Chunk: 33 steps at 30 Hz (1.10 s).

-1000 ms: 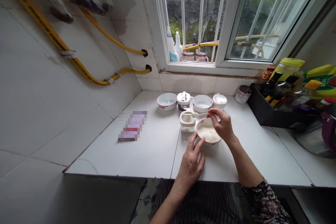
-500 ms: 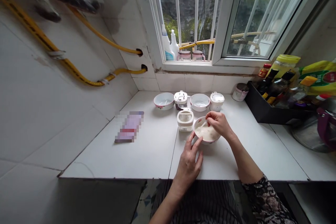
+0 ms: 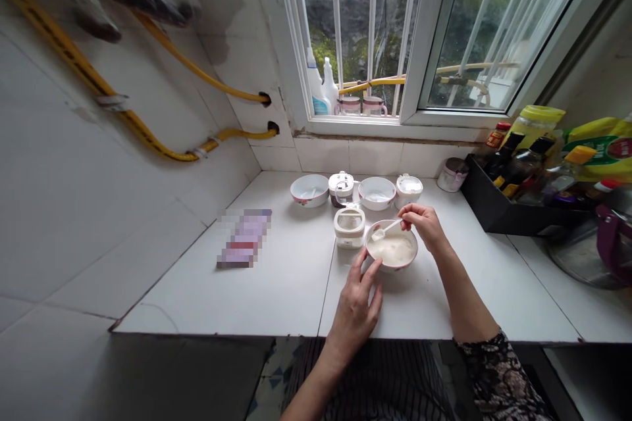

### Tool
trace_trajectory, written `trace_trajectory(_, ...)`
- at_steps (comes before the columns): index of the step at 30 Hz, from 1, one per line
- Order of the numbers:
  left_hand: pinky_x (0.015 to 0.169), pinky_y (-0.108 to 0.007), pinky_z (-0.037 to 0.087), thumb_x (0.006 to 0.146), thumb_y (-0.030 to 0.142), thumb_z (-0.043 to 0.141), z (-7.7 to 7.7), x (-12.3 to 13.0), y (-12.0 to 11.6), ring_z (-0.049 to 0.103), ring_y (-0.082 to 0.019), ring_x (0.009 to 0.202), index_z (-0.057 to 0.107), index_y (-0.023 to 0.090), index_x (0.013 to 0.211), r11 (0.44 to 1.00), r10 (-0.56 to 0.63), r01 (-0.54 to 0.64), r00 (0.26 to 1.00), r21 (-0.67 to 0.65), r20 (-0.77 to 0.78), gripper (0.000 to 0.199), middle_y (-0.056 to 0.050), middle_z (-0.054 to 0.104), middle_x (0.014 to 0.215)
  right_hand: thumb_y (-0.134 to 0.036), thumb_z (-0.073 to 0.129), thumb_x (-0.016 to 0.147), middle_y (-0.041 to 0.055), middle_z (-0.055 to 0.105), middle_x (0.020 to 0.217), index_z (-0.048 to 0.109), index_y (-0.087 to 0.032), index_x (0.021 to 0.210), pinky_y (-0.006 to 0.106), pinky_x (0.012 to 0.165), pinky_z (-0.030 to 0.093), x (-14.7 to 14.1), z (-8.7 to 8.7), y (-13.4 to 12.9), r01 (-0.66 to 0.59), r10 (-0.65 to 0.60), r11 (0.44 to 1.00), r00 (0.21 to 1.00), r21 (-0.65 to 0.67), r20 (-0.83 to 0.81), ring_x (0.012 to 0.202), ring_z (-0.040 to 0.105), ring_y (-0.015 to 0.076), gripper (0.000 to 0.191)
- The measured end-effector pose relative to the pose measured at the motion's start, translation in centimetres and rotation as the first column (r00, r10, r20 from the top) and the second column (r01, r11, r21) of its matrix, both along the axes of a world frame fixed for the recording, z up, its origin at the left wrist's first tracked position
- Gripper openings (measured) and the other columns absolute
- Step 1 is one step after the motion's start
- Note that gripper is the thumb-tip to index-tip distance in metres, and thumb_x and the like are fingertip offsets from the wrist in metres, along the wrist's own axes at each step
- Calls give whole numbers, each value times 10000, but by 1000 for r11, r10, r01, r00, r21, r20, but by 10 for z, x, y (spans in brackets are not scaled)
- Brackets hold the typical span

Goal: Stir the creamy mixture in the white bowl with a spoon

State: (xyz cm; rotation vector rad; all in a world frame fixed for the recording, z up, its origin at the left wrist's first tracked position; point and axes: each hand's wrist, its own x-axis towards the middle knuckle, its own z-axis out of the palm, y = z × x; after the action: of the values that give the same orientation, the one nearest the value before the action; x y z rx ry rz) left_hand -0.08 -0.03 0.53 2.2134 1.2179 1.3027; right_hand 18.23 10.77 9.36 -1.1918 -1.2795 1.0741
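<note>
In the head view, my right hand (image 3: pixel 423 227) pinches the handle of a small white spoon (image 3: pixel 379 235). The spoon's head is above the pale, off-white contents of a bowl (image 3: pixel 392 267) with a pinkish rim and a flower pattern. Whether those contents are powder or liquid I cannot tell. My left hand (image 3: pixel 356 302) touches the bowl's near left side with spread fingertips, its thumb apart from the bowl. Close by on the left stands a clear seasoning jar (image 3: pixel 349 229) with a cream-framed lid.
Behind are two white bowls, a left one (image 3: pixel 309 191) and a right one (image 3: pixel 377 194), and two lidded jars, one dark-filled (image 3: pixel 340 188), one white (image 3: pixel 409 191). A blurred purple packet (image 3: pixel 245 240) lies left. A black bottle box (image 3: pixel 518 210) and pot (image 3: pixel 587 256) stand right.
My right hand has moved right and slightly back, lifting the spoon so its head now shows above the bowl's contents. My left hand has stayed at the bowl.
</note>
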Motion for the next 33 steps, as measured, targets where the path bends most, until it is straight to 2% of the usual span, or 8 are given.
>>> trace_trajectory(16,1108,-445,424,905,43,456,-1,1,0,366,-279,1421,396,251,1441,1000,2,-2,1000,10,-4,578,-136,310,1532,-251,590,577,-6,603,469,645,-175,616,260,528,407,-5,-3,5,72,-72,997,994,-8,-86,481,496,116,101)
trace_trajectory(19,1110,-440,422,906,41,452,-1,1,0,362,-275,1423,394,245,1441,1000,0,0,1000,16,1,575,-140,296,1537,-271,607,634,-2,632,521,643,-177,681,270,567,443,-16,-5,5,92,-86,994,991,56,-102,512,527,122,111)
trace_trajectory(22,1109,-432,425,898,32,448,-2,1,0,362,-270,1424,396,241,1440,1000,1,-1,1000,10,6,583,-138,298,1538,-300,593,744,4,661,603,632,-188,779,295,628,491,-29,-7,2,100,-90,975,994,197,-55,579,593,146,123)
trace_trajectory(24,1107,-429,427,892,30,447,-2,1,0,368,-268,1420,394,237,1443,1000,-1,1,1000,5,9,591,-139,298,1539,-314,570,823,19,686,680,623,-198,838,312,654,509,-36,-9,-2,81,-99,943,994,324,39,642,639,169,128)
trace_trajectory(26,1105,-429,430,888,30,446,-3,2,0,372,-267,1418,390,235,1448,1000,-2,2,1000,5,13,599,-140,296,1540,-292,537,887,37,707,747,623,-207,870,331,694,513,-40,-11,-6,0,-114,878,971,478,209,705,658,188,122)
trace_trajectory(30,1105,-428,430,879,22,442,-4,1,1,368,-266,1421,393,233,1448,1000,-5,5,1000,13,19,609,-138,299,1539,-175,465,936,35,724,742,641,-215,855,380,827,467,-40,-14,-9,-305,-186,674,811,672,555,705,627,185,198)
trace_trajectory(31,1104,-426,431,879,22,442,-4,1,1,369,-266,1420,394,233,1448,1000,-5,5,1000,12,21,609,-138,300,1539,-160,457,937,31,725,734,643,-215,851,384,839,457,-39,-14,-9,-341,-201,645,788,684,582,691,620,182,212)
trace_trajectory(33,1103,-424,434,883,27,445,-4,1,0,373,-266,1418,393,234,1449,1000,-6,6,1000,10,21,605,-138,299,1540,-166,460,937,35,730,746,645,-213,859,377,837,458,-37,-12,-10,-309,-219,646,801,698,557,699,624,183,206)
